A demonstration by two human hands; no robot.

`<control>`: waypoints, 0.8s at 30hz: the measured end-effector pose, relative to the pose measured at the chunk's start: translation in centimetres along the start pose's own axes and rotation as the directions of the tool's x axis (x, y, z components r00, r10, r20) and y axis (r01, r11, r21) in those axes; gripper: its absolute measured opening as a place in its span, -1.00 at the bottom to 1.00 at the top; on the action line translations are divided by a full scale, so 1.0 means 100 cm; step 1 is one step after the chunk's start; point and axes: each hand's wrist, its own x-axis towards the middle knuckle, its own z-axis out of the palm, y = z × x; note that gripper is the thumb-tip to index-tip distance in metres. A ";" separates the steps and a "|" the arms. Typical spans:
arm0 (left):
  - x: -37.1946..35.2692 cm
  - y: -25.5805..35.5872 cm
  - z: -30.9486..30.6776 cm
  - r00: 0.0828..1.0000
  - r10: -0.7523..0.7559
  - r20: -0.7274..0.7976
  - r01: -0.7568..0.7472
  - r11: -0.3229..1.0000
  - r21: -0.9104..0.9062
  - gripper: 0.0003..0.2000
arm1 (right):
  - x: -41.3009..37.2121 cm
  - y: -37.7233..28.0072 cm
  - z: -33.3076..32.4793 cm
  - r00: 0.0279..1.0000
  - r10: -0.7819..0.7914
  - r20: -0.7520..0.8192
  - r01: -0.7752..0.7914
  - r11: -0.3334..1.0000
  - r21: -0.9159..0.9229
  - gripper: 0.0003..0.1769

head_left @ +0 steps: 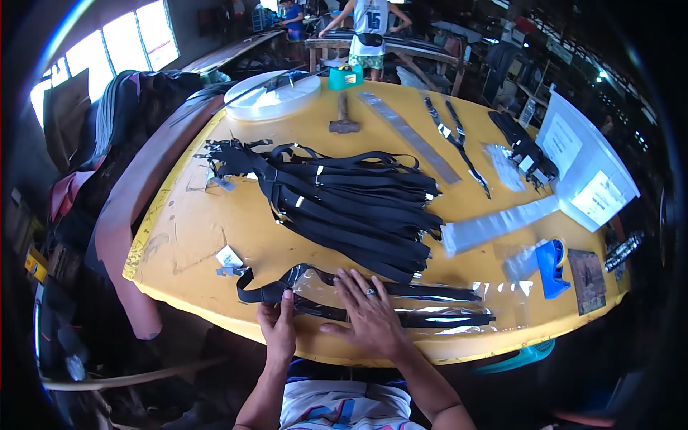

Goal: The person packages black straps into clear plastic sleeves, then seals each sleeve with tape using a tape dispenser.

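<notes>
Black straps (437, 292) lie partly inside a long clear plastic sleeve (512, 301) along the table's near edge. Their looped end sticks out of the sleeve at the left. My left hand (277, 326) pinches the strap and the sleeve's edge near that end, thumb on top. Flat on the sleeve, with fingers spread, rests my right hand (369, 313), a ring on one finger. A large bundle of black straps (344, 193) with small metal clips lies just beyond both hands. Small white tags (228, 256) sit left of the loop.
The yellow table (179, 236) also bears a hammer (344, 118), a blue tape dispenser (552, 269), flat plastic sleeves (494, 226), a white bin (591, 165), a dark plate (586, 281) and a round clear lid (272, 100). Two people (370, 32) stand at far benches.
</notes>
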 end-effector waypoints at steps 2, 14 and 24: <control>0.001 0.004 0.006 0.999 -0.036 0.034 0.035 0.999 0.026 -0.75 | -0.008 0.006 -0.008 0.999 0.013 0.033 -0.012 0.999 -0.033 0.21; 0.004 0.002 0.014 0.976 -0.127 0.179 0.096 0.981 0.171 -0.76 | 0.012 -0.021 -0.025 0.962 -0.169 -0.213 0.188 0.979 0.073 -0.12; 0.032 0.045 -0.019 0.915 -0.368 0.165 0.287 0.881 0.376 -0.57 | 0.019 -0.021 0.003 0.980 -0.189 -0.062 0.193 0.979 0.066 -0.23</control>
